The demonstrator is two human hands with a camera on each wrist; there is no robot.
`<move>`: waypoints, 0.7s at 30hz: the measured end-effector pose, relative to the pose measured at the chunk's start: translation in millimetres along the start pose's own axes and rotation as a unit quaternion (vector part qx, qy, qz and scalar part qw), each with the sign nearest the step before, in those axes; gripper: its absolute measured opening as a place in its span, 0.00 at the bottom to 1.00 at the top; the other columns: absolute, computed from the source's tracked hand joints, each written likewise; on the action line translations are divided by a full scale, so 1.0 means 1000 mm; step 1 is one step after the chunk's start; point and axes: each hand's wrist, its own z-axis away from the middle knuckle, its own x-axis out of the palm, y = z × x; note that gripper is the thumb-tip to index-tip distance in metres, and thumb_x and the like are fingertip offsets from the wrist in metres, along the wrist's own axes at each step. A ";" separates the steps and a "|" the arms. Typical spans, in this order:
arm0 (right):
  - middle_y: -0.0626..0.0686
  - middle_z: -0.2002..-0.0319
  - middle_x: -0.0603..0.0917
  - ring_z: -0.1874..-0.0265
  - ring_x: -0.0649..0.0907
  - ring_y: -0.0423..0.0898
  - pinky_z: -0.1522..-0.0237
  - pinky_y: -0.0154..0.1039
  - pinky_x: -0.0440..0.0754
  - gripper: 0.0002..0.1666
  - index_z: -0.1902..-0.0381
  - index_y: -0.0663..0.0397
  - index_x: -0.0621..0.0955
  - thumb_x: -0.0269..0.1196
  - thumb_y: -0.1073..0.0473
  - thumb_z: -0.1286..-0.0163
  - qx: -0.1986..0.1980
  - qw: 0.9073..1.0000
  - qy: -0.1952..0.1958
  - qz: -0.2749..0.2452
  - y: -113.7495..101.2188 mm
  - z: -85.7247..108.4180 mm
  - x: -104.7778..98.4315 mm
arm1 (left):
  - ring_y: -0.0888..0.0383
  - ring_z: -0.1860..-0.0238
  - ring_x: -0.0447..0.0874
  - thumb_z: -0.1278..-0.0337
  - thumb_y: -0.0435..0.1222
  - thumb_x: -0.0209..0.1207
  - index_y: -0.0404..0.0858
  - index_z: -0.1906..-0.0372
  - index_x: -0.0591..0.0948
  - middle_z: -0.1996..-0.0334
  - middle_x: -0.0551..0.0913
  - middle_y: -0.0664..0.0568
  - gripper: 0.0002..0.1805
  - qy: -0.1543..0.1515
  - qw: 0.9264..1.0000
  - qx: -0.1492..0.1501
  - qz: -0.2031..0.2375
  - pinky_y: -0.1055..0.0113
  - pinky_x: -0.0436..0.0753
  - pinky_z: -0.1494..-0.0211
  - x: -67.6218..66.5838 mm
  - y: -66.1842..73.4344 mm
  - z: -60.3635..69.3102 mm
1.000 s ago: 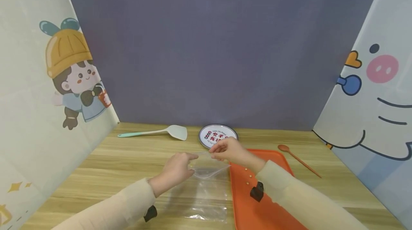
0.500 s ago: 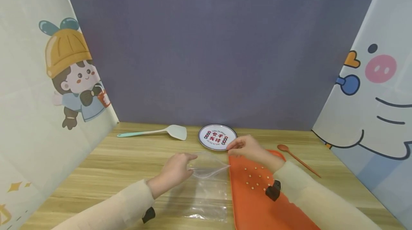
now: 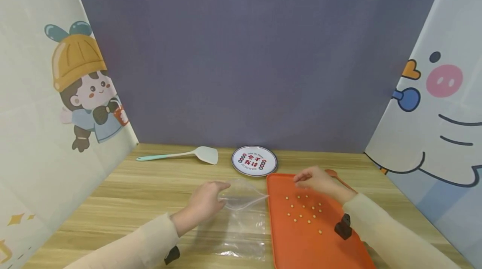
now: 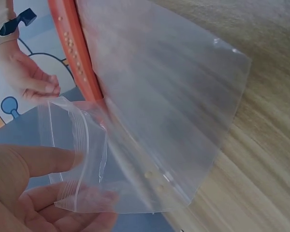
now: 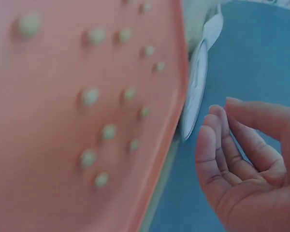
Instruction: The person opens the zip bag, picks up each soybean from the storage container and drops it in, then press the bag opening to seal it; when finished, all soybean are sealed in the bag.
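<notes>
My left hand (image 3: 205, 203) holds a clear zip-lock bag (image 3: 244, 227) by the side of its mouth, thumb and fingers at the zip strip. The bag's mouth gapes, and its body lies toward the table's front. In the left wrist view, two small beans (image 4: 148, 174) show through the plastic. My right hand (image 3: 318, 183) hovers over the far part of an orange tray (image 3: 297, 248), its fingers loosely bent and nothing visible between them. Several pale yellow soybeans (image 3: 300, 221) lie scattered on the tray below it; they look like soybeans in the right wrist view too.
A white plate (image 3: 244, 170) with red characters sits behind the bag. To its left lies a spatula (image 3: 206, 154) with a mint handle. A reddish-brown spoon (image 3: 331, 172) lies right of the tray, partly hidden by my right arm. A grey wall (image 3: 241, 60) bounds the table's back.
My right hand has left the bag's mouth and moved right over the tray, uncovering the plate and more soybeans. My left hand has stayed at the bag.
</notes>
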 end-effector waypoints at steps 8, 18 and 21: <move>0.64 0.56 0.84 0.62 0.85 0.52 0.62 0.47 0.86 0.15 0.54 0.71 0.80 0.64 0.68 0.37 0.044 0.999 -0.016 0.013 0.029 0.005 -0.013 | 0.43 0.46 0.83 0.56 0.28 0.67 0.34 0.48 0.82 0.47 0.84 0.42 0.24 0.009 1.000 0.013 0.000 0.50 0.84 0.45 0.002 -0.002 0.001; 0.58 0.65 0.83 0.67 0.81 0.45 0.66 0.39 0.85 0.17 0.56 0.71 0.81 0.67 0.74 0.45 0.048 0.997 -0.054 0.001 0.048 0.005 -0.013 | 0.44 0.48 0.84 0.57 0.29 0.68 0.34 0.48 0.82 0.48 0.85 0.43 0.24 0.009 1.000 0.017 -0.010 0.50 0.85 0.46 0.002 -0.001 0.001; 0.58 0.66 0.83 0.69 0.81 0.45 0.66 0.39 0.84 0.15 0.57 0.72 0.81 0.68 0.71 0.43 0.036 0.998 -0.058 -0.004 0.052 0.003 -0.012 | 0.44 0.47 0.83 0.57 0.28 0.68 0.35 0.48 0.82 0.48 0.84 0.43 0.24 0.003 1.000 0.012 -0.008 0.51 0.85 0.46 0.001 0.000 0.002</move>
